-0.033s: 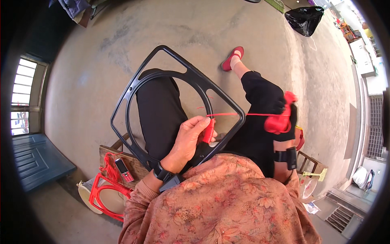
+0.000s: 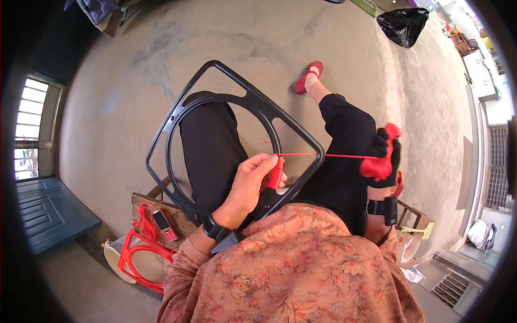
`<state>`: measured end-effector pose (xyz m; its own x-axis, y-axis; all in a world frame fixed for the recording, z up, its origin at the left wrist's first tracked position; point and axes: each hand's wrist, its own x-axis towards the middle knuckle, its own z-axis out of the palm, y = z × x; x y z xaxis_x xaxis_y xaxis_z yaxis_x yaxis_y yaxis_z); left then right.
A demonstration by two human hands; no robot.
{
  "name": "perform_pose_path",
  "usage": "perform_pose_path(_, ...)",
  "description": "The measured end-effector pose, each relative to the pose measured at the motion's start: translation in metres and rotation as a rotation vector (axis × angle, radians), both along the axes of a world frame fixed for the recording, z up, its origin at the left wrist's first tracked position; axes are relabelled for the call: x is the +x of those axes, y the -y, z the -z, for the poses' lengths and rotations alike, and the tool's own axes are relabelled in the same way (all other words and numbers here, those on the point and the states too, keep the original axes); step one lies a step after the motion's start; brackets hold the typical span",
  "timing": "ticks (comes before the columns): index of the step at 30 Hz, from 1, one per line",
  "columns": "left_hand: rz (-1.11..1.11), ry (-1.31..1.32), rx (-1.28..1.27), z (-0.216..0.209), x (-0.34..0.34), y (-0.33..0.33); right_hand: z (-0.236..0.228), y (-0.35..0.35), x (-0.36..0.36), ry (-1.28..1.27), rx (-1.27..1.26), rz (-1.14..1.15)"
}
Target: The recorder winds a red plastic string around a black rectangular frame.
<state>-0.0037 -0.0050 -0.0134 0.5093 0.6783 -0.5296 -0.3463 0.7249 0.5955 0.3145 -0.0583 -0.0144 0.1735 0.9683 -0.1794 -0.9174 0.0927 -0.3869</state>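
A black frame (image 2: 264, 109), four-cornered with a round ring inside, lies tilted across my lap. My left hand (image 2: 251, 180) is closed on the ring's right side, thumb and fingers pinching a stretch wrapped in tight turns of red cord (image 2: 277, 175). From that wrapping a taut cord (image 2: 344, 156) runs right, across the frame's outer bar, to my right hand (image 2: 381, 144). That hand wears a black glove and is closed round a bundle of red cord (image 2: 377, 168); its inner fingers are partly hidden. Short red cord ends stick out near the ring.
On a wooden bench (image 2: 141, 207) at my left lie a mobile phone (image 2: 164, 225) and loose red cord (image 2: 144, 222). A red frame (image 2: 125, 261) leans beside a pale round container (image 2: 112, 257). A black plastic bag (image 2: 404, 27) sits far right on the floor.
My right hand has moved slightly right with the red cord bundle, and the taut cord has lengthened a little. My left hand and the black frame have hardly moved.
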Motion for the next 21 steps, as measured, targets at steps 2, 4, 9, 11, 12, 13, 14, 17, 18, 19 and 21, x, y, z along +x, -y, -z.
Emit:
perform_pose_path(2,-0.021,0.009,-0.007,0.001,0.0,0.001,-0.018,0.016,0.011,0.02,0.037,-0.01)
perform_pose_path(4,-0.037,0.044,-0.014,-0.001,0.001,0.001,-0.016,0.031,0.025,0.086,-0.028,-0.064)
perform_pose_path(9,-0.026,0.055,0.002,-0.003,0.002,-0.003,-0.016,0.047,-0.007,0.568,-0.531,0.157)
perform_pose_path(11,-0.012,0.036,0.01,-0.002,0.001,-0.003,-0.009,0.053,-0.019,0.715,-0.453,0.032)
perform_pose_path(12,-0.004,0.017,0.02,-0.001,0.002,-0.004,-0.022,0.047,-0.046,0.804,-0.482,0.042)
perform_pose_path(13,-0.007,-0.002,0.026,0.0,0.002,-0.003,-0.044,0.034,-0.066,1.015,-0.403,-0.137)
perform_pose_path(14,-0.011,-0.018,0.016,-0.001,0.002,-0.002,-0.063,0.018,-0.083,1.218,-0.312,-0.32)
perform_pose_path(17,-0.045,-0.048,0.003,-0.002,0.005,-0.003,-0.068,-0.011,-0.12,1.645,0.16,-0.368)
perform_pose_path(18,-0.071,-0.047,0.009,-0.002,0.006,-0.002,-0.067,-0.012,-0.128,1.664,0.054,-0.477)
perform_pose_path(19,-0.097,-0.047,0.015,-0.001,0.007,-0.001,-0.065,-0.013,-0.131,1.678,-0.052,-0.586)
perform_pose_path(21,-0.084,-0.023,0.019,0.002,0.006,-0.002,-0.054,-0.016,-0.132,1.565,-0.063,-0.642)
